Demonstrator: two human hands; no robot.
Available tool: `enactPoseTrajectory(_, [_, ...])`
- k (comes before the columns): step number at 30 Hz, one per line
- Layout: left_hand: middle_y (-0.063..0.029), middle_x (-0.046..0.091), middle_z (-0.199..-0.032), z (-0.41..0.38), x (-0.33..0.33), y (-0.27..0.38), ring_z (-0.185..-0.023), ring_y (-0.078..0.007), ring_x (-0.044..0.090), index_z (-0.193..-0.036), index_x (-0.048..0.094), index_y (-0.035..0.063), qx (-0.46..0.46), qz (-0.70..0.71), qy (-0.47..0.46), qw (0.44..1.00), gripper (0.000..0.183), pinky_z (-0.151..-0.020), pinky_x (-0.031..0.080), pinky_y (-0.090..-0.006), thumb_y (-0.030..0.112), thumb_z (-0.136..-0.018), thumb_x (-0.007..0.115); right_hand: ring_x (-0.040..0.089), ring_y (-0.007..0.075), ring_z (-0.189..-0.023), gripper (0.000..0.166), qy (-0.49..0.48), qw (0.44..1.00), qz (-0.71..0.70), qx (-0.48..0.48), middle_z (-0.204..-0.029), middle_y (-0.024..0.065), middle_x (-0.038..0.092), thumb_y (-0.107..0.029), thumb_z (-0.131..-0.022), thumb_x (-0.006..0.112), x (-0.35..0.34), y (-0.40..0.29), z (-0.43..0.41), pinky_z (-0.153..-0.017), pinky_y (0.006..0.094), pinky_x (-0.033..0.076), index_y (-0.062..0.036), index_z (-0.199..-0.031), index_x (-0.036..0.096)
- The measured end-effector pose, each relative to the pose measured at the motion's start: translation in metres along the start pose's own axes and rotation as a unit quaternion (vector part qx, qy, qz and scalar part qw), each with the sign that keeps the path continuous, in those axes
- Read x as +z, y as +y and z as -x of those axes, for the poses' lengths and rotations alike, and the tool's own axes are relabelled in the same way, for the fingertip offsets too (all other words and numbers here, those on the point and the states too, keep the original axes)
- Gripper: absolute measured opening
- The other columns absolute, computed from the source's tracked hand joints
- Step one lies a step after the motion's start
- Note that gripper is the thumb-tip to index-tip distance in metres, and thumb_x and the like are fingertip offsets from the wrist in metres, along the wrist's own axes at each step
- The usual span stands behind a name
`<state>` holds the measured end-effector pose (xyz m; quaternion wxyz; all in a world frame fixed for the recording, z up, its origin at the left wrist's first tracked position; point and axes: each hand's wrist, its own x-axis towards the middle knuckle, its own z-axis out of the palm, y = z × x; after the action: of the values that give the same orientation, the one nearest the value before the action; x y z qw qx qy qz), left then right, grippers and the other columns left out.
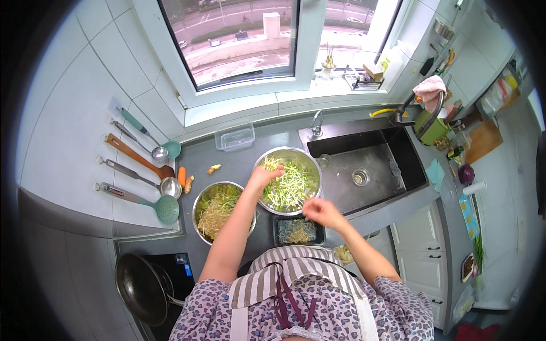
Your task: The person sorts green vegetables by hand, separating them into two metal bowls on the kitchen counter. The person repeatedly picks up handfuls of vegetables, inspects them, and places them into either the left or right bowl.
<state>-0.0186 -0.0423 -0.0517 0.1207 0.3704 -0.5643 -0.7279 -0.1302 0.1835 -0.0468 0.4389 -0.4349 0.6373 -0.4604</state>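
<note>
A large steel bowl (316,169) holds pale bean sprouts (291,185) with yellow-green heads. My left hand (265,175) is over its left side, with a few sprouts at the fingers. My right hand (324,212) hovers by the bowl's lower right rim, fingers curled; whether anything is pinched in them is too small to tell. Beneath that hand, a black plastic tray (277,242) contains a small tangle of brownish roots (298,235). A second steel bowl (197,200), partly behind my left forearm, is heaped with stringy roots (216,215) and some green bits.
The black sink (341,179) lies to the right, with a small chrome tap (316,123). A clear plastic box (235,137), ginger (214,169) and a carrot (182,176) sit on the counter. Ladles hang on the left wall above a wok (143,290). A green container (431,128) stands beyond the sink.
</note>
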Motion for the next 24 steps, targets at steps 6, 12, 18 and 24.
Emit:
enactPoseTrajectory(6, [-0.0014, 0.06, -0.079, 0.009, 0.003, 0.007, -0.061, -0.0084, 0.049, -0.102, 0.062, 0.0015, -0.02, 0.051, -0.057, 0.997, 0.03, -0.055, 0.04, -0.024, 0.011, -0.075, 0.069, 0.059, 0.0277, -0.094, 0.032, -0.139, 0.936, 0.292, -0.135, -0.106, 0.0118, 0.059, 0.0, -0.068, 0.055, 0.013, 0.041, 0.02, -0.083, 0.0331, 0.048, -0.0056, -0.097, 0.064])
enactPoseTrajectory(12, [-0.0024, 0.059, -0.079, 0.024, 0.003, 0.012, -0.065, -0.0101, 0.051, -0.097, 0.061, 0.0014, -0.008, 0.011, -0.116, 0.993, 0.026, -0.057, 0.041, -0.0242, 0.012, -0.075, 0.07, 0.056, 0.0096, -0.062, 0.02, 0.17, 0.979, 0.089, -0.066, -0.076, 0.0056, 0.064, -0.014, -0.08, 0.06, -0.007, -0.016, -0.052, -0.057, 0.0257, 0.045, -0.0063, -0.098, 0.066])
enactPoseTrajectory(18, [-0.002, 0.059, -0.081, 0.047, 0.006, 0.021, -0.066, -0.0091, 0.052, -0.091, 0.06, 0.0026, 0.025, -0.001, -0.156, 0.987, 0.023, -0.056, 0.04, -0.0235, 0.012, -0.073, 0.071, 0.048, 0.0049, -0.055, 0.024, 0.031, 0.989, -0.144, -0.001, -0.069, 0.0012, 0.059, -0.012, -0.081, 0.063, -0.008, -0.044, -0.104, -0.047, 0.0188, 0.036, -0.0008, -0.102, 0.063])
enactPoseTrajectory(24, [-0.0015, 0.059, -0.08, 0.046, -0.002, 0.012, -0.066, -0.0091, 0.052, -0.09, 0.06, 0.0031, 0.03, -0.054, -0.128, 0.99, 0.021, -0.056, 0.04, -0.0241, 0.013, -0.074, 0.07, 0.042, 0.0037, -0.05, 0.019, 0.018, 0.985, -0.17, 0.017, -0.062, -0.0014, 0.054, -0.013, -0.082, 0.065, -0.009, -0.05, -0.104, -0.045, 0.0181, 0.03, 0.0001, -0.095, 0.065])
